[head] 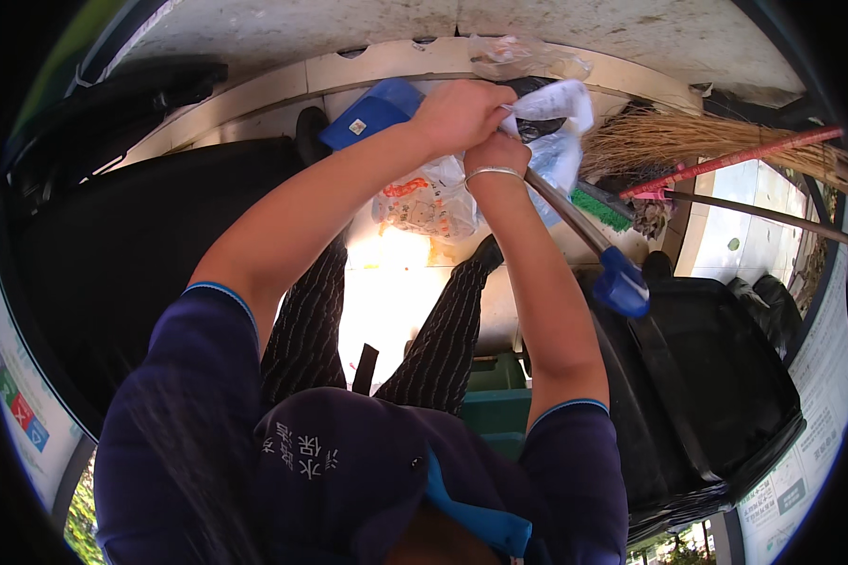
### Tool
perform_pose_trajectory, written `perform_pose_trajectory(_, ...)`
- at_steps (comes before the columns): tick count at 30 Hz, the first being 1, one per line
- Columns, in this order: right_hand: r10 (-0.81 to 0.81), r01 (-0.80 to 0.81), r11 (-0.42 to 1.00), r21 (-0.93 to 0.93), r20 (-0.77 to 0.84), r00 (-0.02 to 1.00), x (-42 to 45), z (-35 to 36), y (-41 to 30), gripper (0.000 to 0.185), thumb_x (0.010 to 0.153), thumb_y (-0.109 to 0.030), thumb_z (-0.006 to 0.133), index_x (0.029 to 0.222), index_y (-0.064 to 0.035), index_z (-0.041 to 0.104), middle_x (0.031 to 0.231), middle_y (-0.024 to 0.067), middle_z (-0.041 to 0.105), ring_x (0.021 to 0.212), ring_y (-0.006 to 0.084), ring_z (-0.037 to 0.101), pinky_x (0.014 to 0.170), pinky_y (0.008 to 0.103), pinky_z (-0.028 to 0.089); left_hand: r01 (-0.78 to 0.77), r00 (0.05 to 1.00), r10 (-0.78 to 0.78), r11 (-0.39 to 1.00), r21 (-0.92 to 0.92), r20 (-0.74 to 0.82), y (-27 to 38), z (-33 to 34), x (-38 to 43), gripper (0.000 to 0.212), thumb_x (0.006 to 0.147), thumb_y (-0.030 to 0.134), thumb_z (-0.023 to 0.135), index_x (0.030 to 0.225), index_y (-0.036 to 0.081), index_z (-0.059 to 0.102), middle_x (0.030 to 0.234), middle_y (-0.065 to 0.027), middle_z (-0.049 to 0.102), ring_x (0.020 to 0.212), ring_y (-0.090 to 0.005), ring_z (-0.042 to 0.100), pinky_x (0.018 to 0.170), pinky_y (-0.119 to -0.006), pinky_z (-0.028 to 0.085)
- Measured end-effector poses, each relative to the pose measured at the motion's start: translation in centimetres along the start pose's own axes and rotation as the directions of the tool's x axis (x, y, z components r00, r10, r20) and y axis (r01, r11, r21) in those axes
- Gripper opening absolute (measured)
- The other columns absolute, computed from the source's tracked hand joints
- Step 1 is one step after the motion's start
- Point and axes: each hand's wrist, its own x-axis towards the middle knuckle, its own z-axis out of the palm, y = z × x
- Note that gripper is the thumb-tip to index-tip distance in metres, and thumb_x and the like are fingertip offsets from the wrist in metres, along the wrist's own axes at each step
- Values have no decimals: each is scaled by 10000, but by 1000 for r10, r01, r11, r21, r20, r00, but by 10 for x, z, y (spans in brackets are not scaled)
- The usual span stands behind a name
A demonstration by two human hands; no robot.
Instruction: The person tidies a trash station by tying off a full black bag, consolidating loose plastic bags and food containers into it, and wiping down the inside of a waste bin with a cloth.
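My left hand (459, 116) reaches up from the left, its fingertips pinching the edge of a crumpled white plastic bag (555, 102). Close below it is my right hand (498, 157), a bracelet on its wrist, closed around a metal handle (569, 212) with a blue plastic end (622, 282). The handle's other end is hidden behind the hands. A blue plastic dustpan-like piece (378, 113) lies behind my left forearm. Under the hands are a printed translucent plastic bag (431, 201), a black plastic bag (537, 128) and a pale blue bag (555, 166).
Large black bins stand at left (148, 226) and right (721, 374). At upper right are a twig broom (643, 138), a red pole (735, 161) and a green-bristled brush (601, 210). A clear plastic bag (523, 56) lies by the wall. Green containers (495, 402) stand behind my legs.
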Motion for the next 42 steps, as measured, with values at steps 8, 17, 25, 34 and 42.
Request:
perform_pose_trajectory(8, -71, 33, 972, -231, -159, 985, 3, -3, -4, 301, 778, -210, 472, 1044, -76, 522, 965, 103, 575, 899, 216, 553, 806, 375, 397, -222, 969, 234, 965, -139, 78, 20, -27, -15, 199, 669, 88, 551, 867, 79, 550, 834, -73, 559, 841, -266, 492, 714, -342, 419)
perform_pose_trajectory(17, -53, 31, 968, -250, -82, 995, -38, -23, -23, 255, 790, -197, 454, 987, -62, 544, 1019, 96, 549, 962, 212, 513, 842, 360, 374, -362, 857, 394, 919, -156, 333, 83, -22, -27, 273, 600, 282, 625, 819, 142, 541, 721, -53, 571, 720, -263, 543, 599, -385, 369)
perform_pose_trajectory(25, 19, 20, 981, 195, -200, 980, -83, -10, -16, 259, 813, -213, 429, 985, -47, 530, 1055, 97, 526, 929, 188, 504, 783, 339, 393, -271, 947, 288, 954, -125, 144, 117, -7, -25, 84, 654, 130, 609, 675, 74, 550, 627, -85, 521, 567, -269, 493, 545, -313, 350)
perform_pose_trajectory(34, 481, 281, -564, 776, 33, 876, -185, 30, 89, 570, 820, -155, 446, 1302, -63, 156, 1158, 126, 411, 640, 112, 531, 492, 184, 430, -197, 912, 273, 946, -257, 307, 107, -2, -29, 127, 767, 132, 560, 752, 10, 527, 646, -151, 487, 617, -295, 484, 546, -336, 380)
perform_pose_trajectory(42, 266, 379, -431, 819, -286, 921, -143, 11, 53, 257, 810, -85, 501, 1055, -31, 444, 833, 5, 547, 649, 51, 506, 490, 175, 411, -85, 904, 220, 933, -350, 367, 110, -25, -32, 166, 746, 111, 573, 886, 26, 547, 746, -74, 515, 674, -164, 497, 595, -247, 387)
